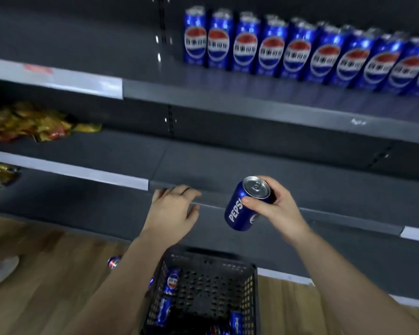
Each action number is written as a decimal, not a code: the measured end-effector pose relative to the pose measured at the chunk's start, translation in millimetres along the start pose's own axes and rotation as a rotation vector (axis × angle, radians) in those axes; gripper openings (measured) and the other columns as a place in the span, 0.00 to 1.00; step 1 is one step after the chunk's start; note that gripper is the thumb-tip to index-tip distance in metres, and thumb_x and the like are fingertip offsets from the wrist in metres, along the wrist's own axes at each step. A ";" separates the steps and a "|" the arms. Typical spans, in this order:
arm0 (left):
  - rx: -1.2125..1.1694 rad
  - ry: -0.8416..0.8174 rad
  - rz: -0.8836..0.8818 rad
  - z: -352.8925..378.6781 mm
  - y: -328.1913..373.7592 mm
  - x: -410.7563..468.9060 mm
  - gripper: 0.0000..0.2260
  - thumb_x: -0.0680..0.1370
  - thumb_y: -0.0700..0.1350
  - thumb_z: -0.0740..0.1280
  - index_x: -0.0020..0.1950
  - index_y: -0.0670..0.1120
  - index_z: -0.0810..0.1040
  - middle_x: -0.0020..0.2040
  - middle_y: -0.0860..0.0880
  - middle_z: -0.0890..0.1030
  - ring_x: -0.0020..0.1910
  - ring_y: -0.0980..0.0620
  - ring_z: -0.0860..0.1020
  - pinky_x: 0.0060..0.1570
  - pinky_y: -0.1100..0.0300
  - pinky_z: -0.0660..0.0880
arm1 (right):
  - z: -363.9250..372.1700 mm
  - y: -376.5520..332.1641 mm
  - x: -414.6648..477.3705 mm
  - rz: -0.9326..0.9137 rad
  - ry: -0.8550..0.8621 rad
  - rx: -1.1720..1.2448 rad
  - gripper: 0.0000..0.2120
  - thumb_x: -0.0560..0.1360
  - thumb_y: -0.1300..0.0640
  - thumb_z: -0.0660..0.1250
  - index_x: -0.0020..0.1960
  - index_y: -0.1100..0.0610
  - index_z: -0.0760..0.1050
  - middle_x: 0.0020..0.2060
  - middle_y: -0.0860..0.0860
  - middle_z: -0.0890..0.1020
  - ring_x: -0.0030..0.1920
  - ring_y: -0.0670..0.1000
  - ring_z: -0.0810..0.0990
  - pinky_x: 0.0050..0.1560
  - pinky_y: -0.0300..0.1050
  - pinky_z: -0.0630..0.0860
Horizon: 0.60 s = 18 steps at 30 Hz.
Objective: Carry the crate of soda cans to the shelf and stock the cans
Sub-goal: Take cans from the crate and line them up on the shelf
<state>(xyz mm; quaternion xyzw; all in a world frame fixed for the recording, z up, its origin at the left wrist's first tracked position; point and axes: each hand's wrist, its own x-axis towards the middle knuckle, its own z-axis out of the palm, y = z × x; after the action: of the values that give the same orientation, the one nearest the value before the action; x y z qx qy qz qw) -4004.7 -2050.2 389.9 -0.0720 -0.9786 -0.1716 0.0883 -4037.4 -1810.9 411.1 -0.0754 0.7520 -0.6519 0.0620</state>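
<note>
Hands reach forward from the bottom of the view, both arms bare. The right hand (pixel 275 205) is closed around a blue Pepsi can (pixel 248 204), thumb across the front near the rim and fingers wrapped behind it; the can is tilted, silver top toward the camera and leaning right, held in the air in front of the lower shelf edge (pixel 324 217). The left hand (pixel 173 209) holds nothing: its fingers are spread loosely and rest on the front lip of that same dark grey shelf, just left of the can. Below and between the two forearms sits a black plastic crate (pixel 250 281) on the wooden floor (pixel 53 274), with several blue cans (pixel 171 281) lying inside it. Left of the left forearm, another can (pixel 114 261) lies loose on the floor. Above the hands, beyond an unstocked shelf level, a higher shelf (pixel 228 97) carries a row of upright blue cans (pixel 298 52), side by side, running off to the right. Far to the left of the hands, yellow and red snack packets (pixel 29 122) are piled on the shelving.
</note>
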 end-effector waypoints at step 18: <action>0.065 0.299 0.181 -180.7 -65.5 138.3 0.15 0.79 0.50 0.61 0.64 0.51 0.75 0.60 0.52 0.78 0.60 0.49 0.74 0.60 0.55 0.62 | 64.4 -217.0 137.6 -0.244 0.232 -0.120 0.18 0.66 0.47 0.78 0.52 0.52 0.80 0.47 0.48 0.86 0.50 0.48 0.84 0.49 0.45 0.79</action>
<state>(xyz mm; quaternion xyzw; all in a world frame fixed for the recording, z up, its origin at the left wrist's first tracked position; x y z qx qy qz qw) -4123.9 -2158.9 563.4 -0.1304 -0.9491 -0.1400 0.2503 -4153.0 -1930.3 617.5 -0.0941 0.7771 -0.6127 -0.1092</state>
